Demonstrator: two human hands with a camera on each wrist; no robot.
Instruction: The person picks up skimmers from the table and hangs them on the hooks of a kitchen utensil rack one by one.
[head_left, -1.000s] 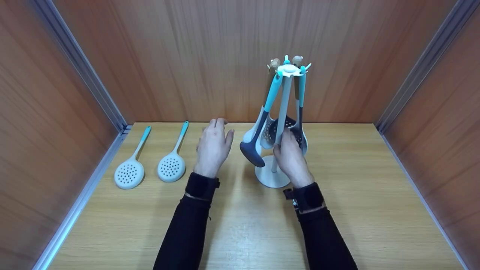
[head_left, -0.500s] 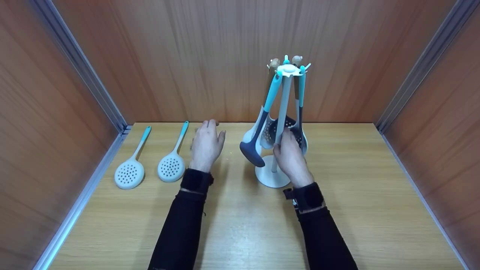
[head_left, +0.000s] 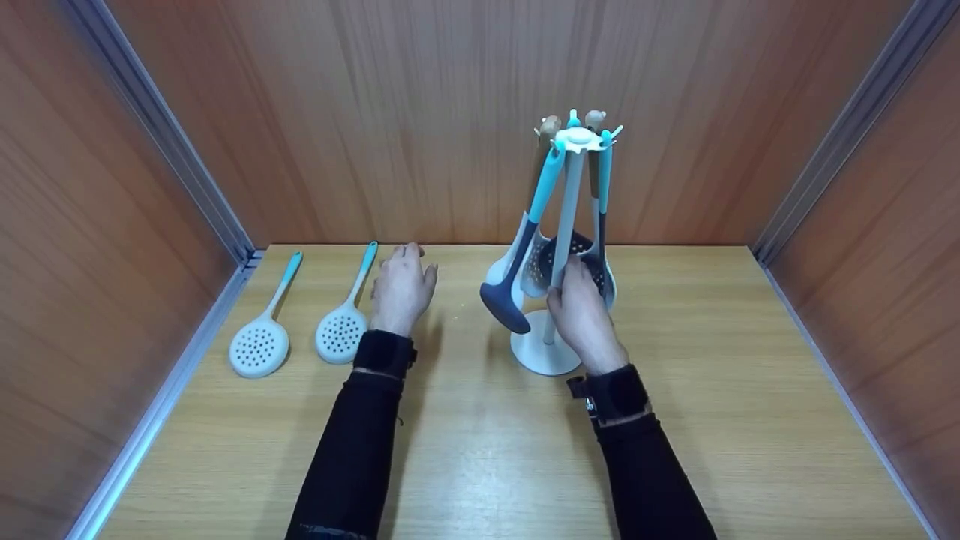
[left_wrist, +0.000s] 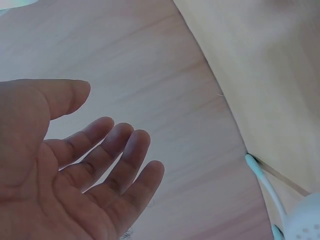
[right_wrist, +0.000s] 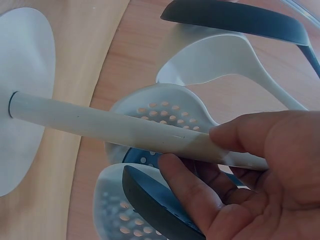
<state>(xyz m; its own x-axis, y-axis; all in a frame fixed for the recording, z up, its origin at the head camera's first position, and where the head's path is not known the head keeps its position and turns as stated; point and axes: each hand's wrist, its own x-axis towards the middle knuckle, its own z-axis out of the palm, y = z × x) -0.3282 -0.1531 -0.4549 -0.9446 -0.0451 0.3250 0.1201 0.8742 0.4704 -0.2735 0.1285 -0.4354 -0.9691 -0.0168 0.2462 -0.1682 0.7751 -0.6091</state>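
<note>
In the head view, my right hand [head_left: 587, 319] grips the white pole of a utensil stand [head_left: 568, 225]. The right wrist view shows the thumb and fingers [right_wrist: 187, 187] around that pole [right_wrist: 110, 127]. Several utensils hang from the stand, among them a dark ladle [head_left: 505, 304] with a turquoise handle and a dark skimmer [head_left: 581, 244]. My left hand [head_left: 403, 292] holds nothing; its fingers [left_wrist: 132, 155] are relaxed and spread from the thumb. It is just right of a pale skimmer [head_left: 341, 334] lying on the table, partly covering my view of it.
A second pale skimmer [head_left: 259, 347] with a turquoise handle lies farther left on the wooden table [head_left: 480, 465]. Wooden panels close in the back [head_left: 390, 120] and both sides, with metal rails [head_left: 169, 135] along the corners.
My left hand has moved left, away from the stand and closer to the nearer skimmer. The right hand keeps its hold on the pole, and the stand has stayed in place.
</note>
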